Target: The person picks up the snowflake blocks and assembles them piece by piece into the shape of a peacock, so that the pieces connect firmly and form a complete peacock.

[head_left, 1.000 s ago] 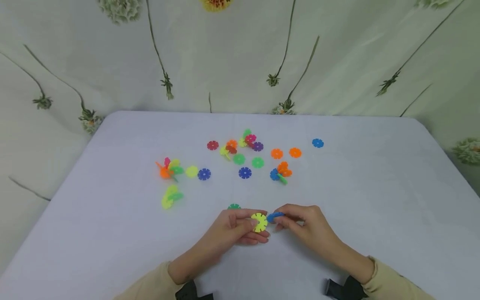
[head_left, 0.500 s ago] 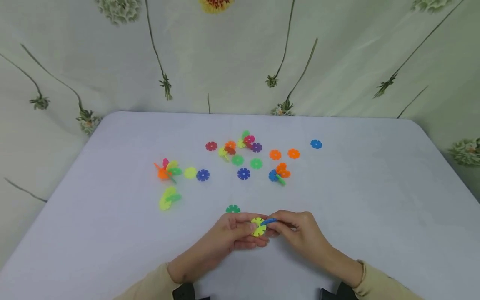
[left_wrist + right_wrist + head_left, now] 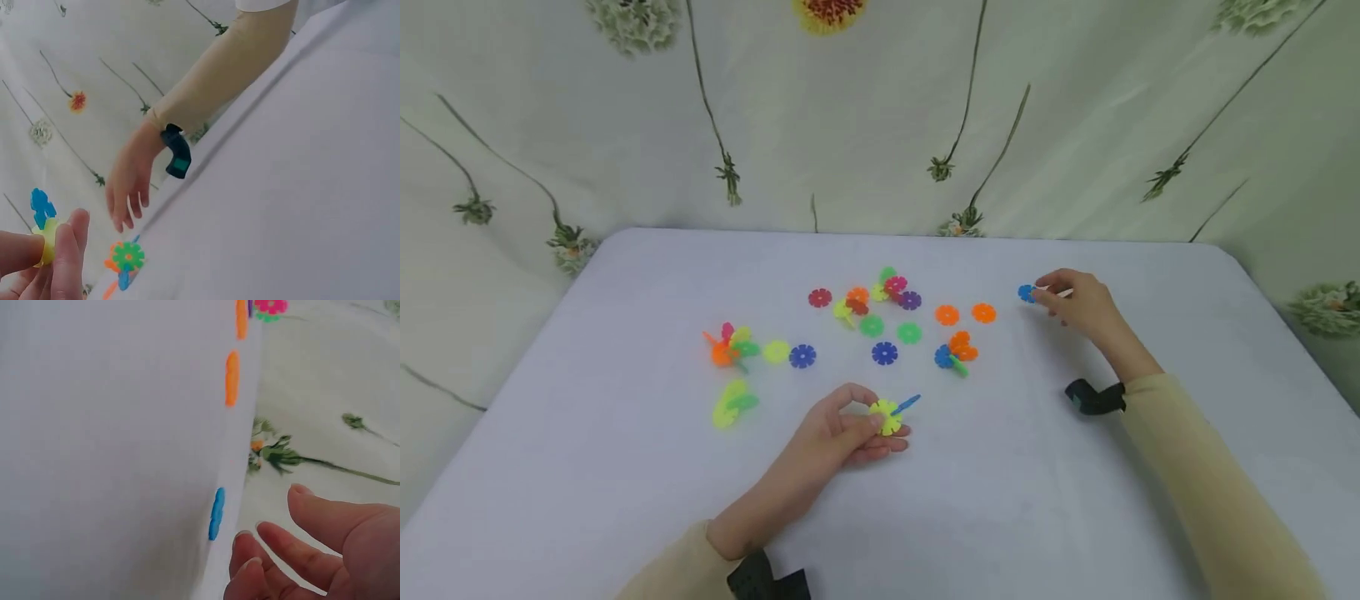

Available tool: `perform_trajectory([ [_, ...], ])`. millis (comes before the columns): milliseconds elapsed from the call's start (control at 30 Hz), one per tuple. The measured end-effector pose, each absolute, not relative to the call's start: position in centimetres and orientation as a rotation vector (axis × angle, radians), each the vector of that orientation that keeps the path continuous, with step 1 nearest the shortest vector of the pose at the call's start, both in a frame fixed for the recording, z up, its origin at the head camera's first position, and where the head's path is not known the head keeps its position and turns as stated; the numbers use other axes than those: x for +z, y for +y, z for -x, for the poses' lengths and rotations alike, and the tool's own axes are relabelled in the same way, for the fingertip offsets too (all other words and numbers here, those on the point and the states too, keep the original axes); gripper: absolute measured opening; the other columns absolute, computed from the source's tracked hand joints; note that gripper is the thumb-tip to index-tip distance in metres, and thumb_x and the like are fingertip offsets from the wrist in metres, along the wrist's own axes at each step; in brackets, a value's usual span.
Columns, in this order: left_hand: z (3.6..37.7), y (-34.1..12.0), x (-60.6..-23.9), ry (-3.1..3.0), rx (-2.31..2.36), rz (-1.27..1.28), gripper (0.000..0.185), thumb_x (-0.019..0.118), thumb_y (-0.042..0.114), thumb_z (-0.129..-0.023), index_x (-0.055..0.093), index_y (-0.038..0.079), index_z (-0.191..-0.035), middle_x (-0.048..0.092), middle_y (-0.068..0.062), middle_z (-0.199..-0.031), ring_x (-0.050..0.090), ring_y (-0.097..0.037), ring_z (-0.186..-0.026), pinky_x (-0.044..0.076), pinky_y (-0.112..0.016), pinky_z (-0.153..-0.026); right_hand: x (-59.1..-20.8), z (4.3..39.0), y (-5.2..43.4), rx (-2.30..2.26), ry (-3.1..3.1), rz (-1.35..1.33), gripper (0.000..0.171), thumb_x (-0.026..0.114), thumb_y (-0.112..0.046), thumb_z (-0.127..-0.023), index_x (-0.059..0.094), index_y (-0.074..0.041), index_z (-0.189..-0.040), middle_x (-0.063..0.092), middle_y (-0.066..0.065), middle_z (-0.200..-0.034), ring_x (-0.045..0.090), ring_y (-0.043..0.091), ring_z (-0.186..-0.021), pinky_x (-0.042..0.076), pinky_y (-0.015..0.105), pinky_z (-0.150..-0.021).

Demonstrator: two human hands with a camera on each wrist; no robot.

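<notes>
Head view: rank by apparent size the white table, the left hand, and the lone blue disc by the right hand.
1. White table
2. Left hand
3. Blue disc, farther from the camera, but clearly smallest.

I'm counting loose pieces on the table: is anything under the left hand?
Nothing shows under the left hand: it pinches a yellow disc with a blue disc slotted in. The white tablecloth beneath its palm is covered.
</notes>
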State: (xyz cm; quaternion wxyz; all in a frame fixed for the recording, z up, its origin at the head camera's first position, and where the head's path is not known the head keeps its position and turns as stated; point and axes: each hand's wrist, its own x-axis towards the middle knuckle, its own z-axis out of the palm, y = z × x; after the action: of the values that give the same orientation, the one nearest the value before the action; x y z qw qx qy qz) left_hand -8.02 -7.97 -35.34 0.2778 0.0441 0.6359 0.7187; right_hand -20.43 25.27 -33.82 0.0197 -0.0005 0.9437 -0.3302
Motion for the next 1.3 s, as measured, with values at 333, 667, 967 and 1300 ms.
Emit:
perform_trajectory([
  [333,8.1,-8.1,-36.3,1.852,1.916,-0.048,0.029,0.065,0.018,-0.089,0.055,-0.003,-0.108,0.067,-0.014,-0.095,0.065,-0.023,-0.087,0.050,-0.030,-0.083,-34.6,23.6,26.3,-0.776,2.903,0.058,0.034,0.062,-0.015,-0.090,0.045,0.009,-0.107,0.052,0.026,-0.099,0.049,0.036,-0.086,0.044,0.044,-0.074],
  [667,8.0,-8.1,-36.6,1.827,1.847,-0.089,0.034,0.068,0.017,-0.087,0.059,-0.005,-0.112,0.066,-0.011,-0.094,0.064,-0.022,-0.084,0.051,-0.031,-0.081,-33.9,13.6,21.2,-1.355,2.780,0.543,0.004,0.062,0.001,-0.088,0.061,0.001,-0.092,0.066,0.006,-0.079,0.065,0.021,-0.068,0.055,0.032,-0.064],
  [967,7.4,-7.5,-36.3,1.830,1.795,-0.094,0.029,0.068,0.018,-0.087,0.062,-0.004,-0.104,0.067,-0.009,-0.089,0.065,-0.020,-0.078,0.052,-0.031,-0.077,-35.1,7.6,15.8,-1.810,2.305,0.832,0.009,0.059,0.008,-0.087,0.060,0.002,-0.094,0.066,0.007,-0.076,0.065,0.023,-0.066,0.055,0.033,-0.061],
  [1300,6.8,-7.5,-36.1,1.630,1.922,-0.063,0.020,0.060,0.011,-0.092,0.053,-0.004,-0.104,0.068,-0.014,-0.090,0.067,-0.021,-0.082,0.051,-0.033,-0.080,-35.7,6.2,15.0,-1.838,2.416,0.936,0.016,0.061,0.011,-0.084,0.058,-0.001,-0.095,0.069,0.005,-0.081,0.068,0.017,-0.074,0.055,0.030,-0.065],
])
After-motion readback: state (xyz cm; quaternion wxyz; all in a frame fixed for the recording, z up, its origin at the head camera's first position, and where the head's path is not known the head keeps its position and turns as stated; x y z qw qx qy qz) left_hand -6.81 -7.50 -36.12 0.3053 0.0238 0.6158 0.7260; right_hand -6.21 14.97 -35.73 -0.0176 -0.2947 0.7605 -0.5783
